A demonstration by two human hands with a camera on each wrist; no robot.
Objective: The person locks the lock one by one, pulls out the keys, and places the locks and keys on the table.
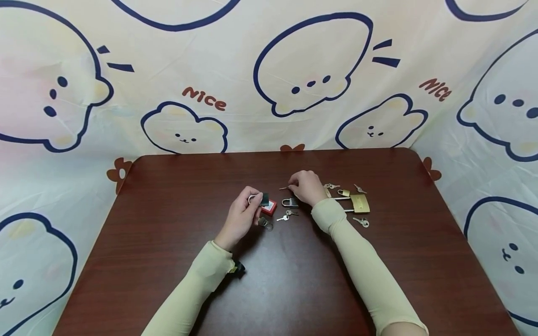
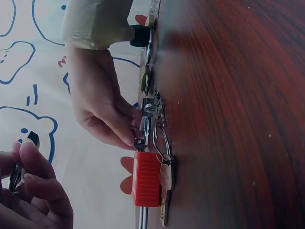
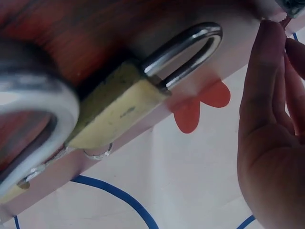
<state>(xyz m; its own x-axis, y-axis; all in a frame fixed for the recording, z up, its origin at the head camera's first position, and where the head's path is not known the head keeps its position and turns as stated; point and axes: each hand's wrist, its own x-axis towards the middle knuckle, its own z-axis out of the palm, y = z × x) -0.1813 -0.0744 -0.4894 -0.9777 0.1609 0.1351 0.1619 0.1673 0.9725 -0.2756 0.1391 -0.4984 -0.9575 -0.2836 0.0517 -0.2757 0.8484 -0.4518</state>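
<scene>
My left hand (image 1: 239,217) holds a dark green padlock (image 1: 265,199) up above the table, its shackle near the fingers. Right below it lies a red padlock (image 1: 270,207), seen side-on in the left wrist view, with a key on a ring (image 2: 164,179) beside it. Farther off, my right hand (image 1: 307,186) pinches a small key (image 1: 284,188) pointing left; the fingers hide most of it. Nearest that hand on the table is a padlock with a silver shackle (image 1: 286,202). In the right wrist view a brass padlock (image 3: 121,112) lies beside the hand.
Right of the right hand are a large brass padlock (image 1: 360,204), a small brass padlock (image 1: 343,192) and keys (image 1: 362,222). More keys (image 1: 284,217) lie between the hands, and a ringed bunch (image 1: 265,223) is under the left hand. A printed cloth (image 1: 244,130) stands behind the table.
</scene>
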